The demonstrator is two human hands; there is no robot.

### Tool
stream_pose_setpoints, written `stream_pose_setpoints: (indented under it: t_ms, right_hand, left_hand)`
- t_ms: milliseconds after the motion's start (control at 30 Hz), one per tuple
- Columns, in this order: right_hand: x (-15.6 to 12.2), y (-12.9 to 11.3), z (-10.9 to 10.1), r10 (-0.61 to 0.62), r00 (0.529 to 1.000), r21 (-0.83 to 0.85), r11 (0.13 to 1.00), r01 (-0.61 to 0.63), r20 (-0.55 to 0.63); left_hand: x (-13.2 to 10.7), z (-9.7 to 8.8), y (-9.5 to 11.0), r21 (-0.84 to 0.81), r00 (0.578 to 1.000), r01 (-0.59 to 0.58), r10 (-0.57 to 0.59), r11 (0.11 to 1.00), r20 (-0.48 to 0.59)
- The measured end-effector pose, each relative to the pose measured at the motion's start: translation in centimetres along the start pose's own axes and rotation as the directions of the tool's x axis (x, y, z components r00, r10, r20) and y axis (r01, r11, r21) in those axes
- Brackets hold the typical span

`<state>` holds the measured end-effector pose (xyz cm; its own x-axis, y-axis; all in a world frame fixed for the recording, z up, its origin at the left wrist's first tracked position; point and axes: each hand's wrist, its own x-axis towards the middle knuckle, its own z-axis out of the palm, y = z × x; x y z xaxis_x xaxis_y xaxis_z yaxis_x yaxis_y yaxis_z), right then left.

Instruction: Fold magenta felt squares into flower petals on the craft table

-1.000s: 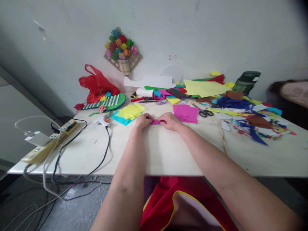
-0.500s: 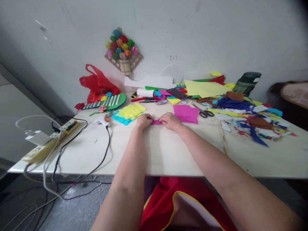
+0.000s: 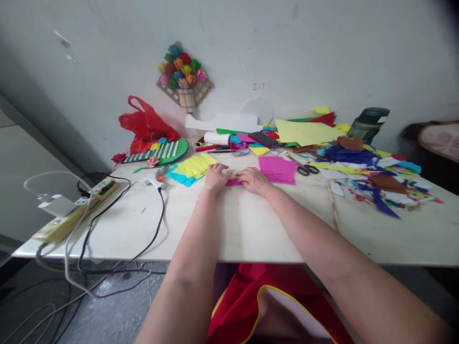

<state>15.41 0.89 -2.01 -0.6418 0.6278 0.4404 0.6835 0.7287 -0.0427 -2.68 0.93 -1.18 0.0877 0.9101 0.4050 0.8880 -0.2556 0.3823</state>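
A small folded piece of magenta paper lies on the pale table between my two hands. My left hand rests on its left end with the fingers laid flat and pressing down. Pressed onto its right end is my right hand, fingers curled over the paper. A stack of magenta paper squares sits just right of my right hand. Yellow and cyan paper squares lie just left of my left hand.
Scissors lie beside the magenta stack, with a heap of coloured paper scraps at the right. A glue gun, power strip and cables occupy the left. A red bag and a dark green bottle stand by the wall.
My left hand has gone from pinching the magenta piece to lying flatter on it, fingers stretched forward. The right hand has stayed in place on the paper.
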Motion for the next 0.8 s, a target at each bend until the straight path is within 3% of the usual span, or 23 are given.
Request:
stream_pose_setpoints:
  t_ms: [67,300,433,533,633,700,800]
  right_hand:
    - [0.0,0.0,-0.1,-0.003,1.000,-0.011,1.000,0.003,0.006]
    - [0.0,-0.4,-0.3,0.022,1.000,0.006,1.000,-0.022,0.006]
    - [-0.2,0.6,0.0,0.023,0.999,0.086,0.996,-0.020,-0.042]
    - [-0.6,2.0,-0.2,0.174,0.976,0.208,0.967,-0.145,-0.129]
    - [-1.1,3.1,-0.8,0.385,0.904,0.276,0.903,-0.328,-0.185]
    - [-1.2,3.3,-1.1,0.417,0.893,0.266,0.892,-0.367,-0.167]
    - [-1.2,3.2,-1.0,0.357,0.928,0.183,0.924,-0.335,-0.105]
  left_hand:
    - [-0.4,0.2,0.8,0.051,0.997,-0.076,0.075,0.996,0.029]
    - [-0.9,0.7,1.8,0.183,0.968,-0.088,0.041,0.979,0.246]
    - [-0.7,0.9,1.4,0.191,0.960,-0.076,0.020,0.979,0.280]
    - [-0.7,0.8,1.4,0.190,0.958,-0.077,0.020,0.979,0.286]
    - [-0.7,0.7,1.6,0.186,0.957,-0.080,0.023,0.979,0.290]
    - [-0.8,0.6,1.7,0.185,0.955,-0.080,0.022,0.980,0.295]
    - [-0.8,0.6,1.7,0.184,0.953,-0.079,0.020,0.980,0.301]
